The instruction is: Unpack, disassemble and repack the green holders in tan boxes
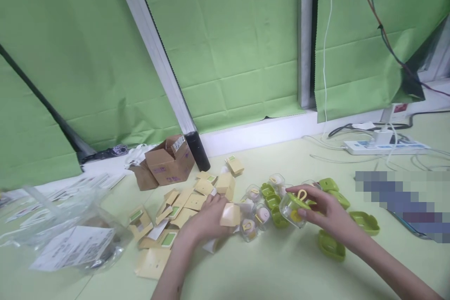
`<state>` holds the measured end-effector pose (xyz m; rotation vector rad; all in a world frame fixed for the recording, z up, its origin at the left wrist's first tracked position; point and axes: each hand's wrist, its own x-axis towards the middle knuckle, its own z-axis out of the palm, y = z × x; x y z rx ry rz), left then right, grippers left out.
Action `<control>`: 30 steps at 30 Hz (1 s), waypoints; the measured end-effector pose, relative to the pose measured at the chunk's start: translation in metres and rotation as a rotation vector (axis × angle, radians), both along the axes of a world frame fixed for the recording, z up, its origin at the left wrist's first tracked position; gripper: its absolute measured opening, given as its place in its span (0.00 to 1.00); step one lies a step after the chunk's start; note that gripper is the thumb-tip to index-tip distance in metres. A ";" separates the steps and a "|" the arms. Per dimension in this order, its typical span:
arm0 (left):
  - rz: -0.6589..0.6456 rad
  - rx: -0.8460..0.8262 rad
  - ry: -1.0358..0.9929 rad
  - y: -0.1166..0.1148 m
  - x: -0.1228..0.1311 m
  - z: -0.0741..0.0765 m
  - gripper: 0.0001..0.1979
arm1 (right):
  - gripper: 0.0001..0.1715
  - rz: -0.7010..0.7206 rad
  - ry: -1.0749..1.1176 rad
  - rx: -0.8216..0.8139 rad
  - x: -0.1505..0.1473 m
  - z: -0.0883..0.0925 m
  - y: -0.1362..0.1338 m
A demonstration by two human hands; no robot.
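Observation:
My right hand (325, 211) is closed around a small clear jar (291, 212) with a green lid and a yellow loop on top, held tilted above the table. My left hand (211, 218) reaches into a heap of small yellow cardboard boxes (186, 201), many opened or flattened. Its fingers are curled and partly hidden, and one small box (230, 214) sits against it, seemingly in its grip. Between the hands stand several clear jars (249, 229) with pale contents and a green molded tray (272, 201). More green trays (331, 244) lie beside and beyond my right hand.
A brown carton (170, 161) and a black cylinder (197, 151) stand at the back left. Clear plastic bags with a labelled sheet (73, 246) lie at left. A white power strip (386, 146) with cables is at back right, near a blurred-out patch (401, 206). Green curtains hang behind.

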<state>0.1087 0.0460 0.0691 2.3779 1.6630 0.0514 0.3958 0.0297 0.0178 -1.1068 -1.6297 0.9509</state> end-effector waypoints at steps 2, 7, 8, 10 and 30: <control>-0.019 0.099 0.020 -0.003 0.005 0.008 0.17 | 0.22 0.008 0.028 -0.029 -0.001 0.000 0.000; 0.114 0.040 -0.468 -0.011 0.039 0.012 0.25 | 0.25 0.048 0.002 -0.082 -0.001 -0.003 0.001; 0.141 -0.024 -0.611 -0.013 0.048 0.009 0.31 | 0.25 0.028 0.006 -0.083 -0.001 -0.003 0.001; 0.131 -0.122 -0.798 -0.017 0.066 -0.002 0.44 | 0.26 -0.050 0.054 -0.086 -0.001 -0.002 0.001; -0.036 -0.269 -1.190 -0.028 0.102 -0.060 0.40 | 0.26 -0.233 0.142 -0.140 -0.008 -0.003 0.000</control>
